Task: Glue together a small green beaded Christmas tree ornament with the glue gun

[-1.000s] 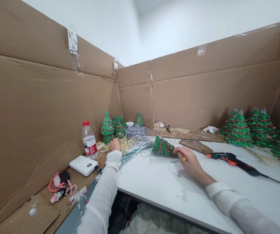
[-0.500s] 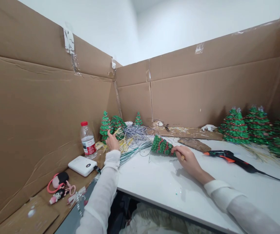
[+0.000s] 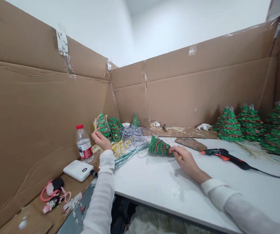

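My right hand (image 3: pixel 185 159) is closed round the base end of a small green Christmas tree (image 3: pixel 158 146) with red garland. The tree lies tilted on its side above the white table (image 3: pixel 149 182), and a bit of its wooden trunk (image 3: pixel 180 157) pokes out of the fist. Raised at the left, my left hand (image 3: pixel 102 140) pinches a few thin yellow and white wires (image 3: pixel 95 123). Behind that hand stands an upright Christmas tree (image 3: pixel 103 126). Near its wrist lie more yellow wires (image 3: pixel 120 149) and a bundle of green wires (image 3: pixel 127 157).
A glue gun (image 3: pixel 228 157) lies at the right, before several finished trees (image 3: pixel 230 125). Tangled purple wire (image 3: pixel 135 133) sits at the back. To the left are a bottle (image 3: pixel 84 146), a white power bank (image 3: pixel 78 169) and a keychain (image 3: pixel 52 201). Cardboard walls (image 3: pixel 179 91) enclose the table.
My left hand has moved up and left from the wire pile, and the pinched wires now stand up from its fingers. The right hand still holds the tree. The view has shifted slightly right.
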Demonstrator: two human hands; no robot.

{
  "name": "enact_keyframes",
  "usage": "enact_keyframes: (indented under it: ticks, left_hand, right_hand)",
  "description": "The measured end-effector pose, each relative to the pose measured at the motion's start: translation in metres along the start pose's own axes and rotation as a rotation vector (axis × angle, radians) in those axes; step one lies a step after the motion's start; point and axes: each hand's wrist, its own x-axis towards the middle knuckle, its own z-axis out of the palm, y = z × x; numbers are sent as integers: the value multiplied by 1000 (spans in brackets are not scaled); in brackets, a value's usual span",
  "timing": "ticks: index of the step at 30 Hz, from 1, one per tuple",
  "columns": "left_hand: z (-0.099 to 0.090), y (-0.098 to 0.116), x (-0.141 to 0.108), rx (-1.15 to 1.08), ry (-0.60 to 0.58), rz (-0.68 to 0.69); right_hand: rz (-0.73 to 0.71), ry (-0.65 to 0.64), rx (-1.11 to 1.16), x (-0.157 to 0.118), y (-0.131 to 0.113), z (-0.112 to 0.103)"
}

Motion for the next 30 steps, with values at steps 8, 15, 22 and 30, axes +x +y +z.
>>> enact_keyframes:
  ticks: [8, 15, 22, 30]
  left_hand:
    - [4, 83, 14, -535, -78, -128]
    - [27, 165, -78, -840, -1223, -612]
    - [47, 146, -144, -654, -1502, -683]
    - [40, 122, -172, -835, -1801, -932]
  right_hand:
    - [44, 6, 53, -1, -1, 1]
    - [310, 106, 418, 6, -3, 6]
    - [518, 351, 790, 25, -6, 1]
    - [618, 397, 902, 31, -3, 1]
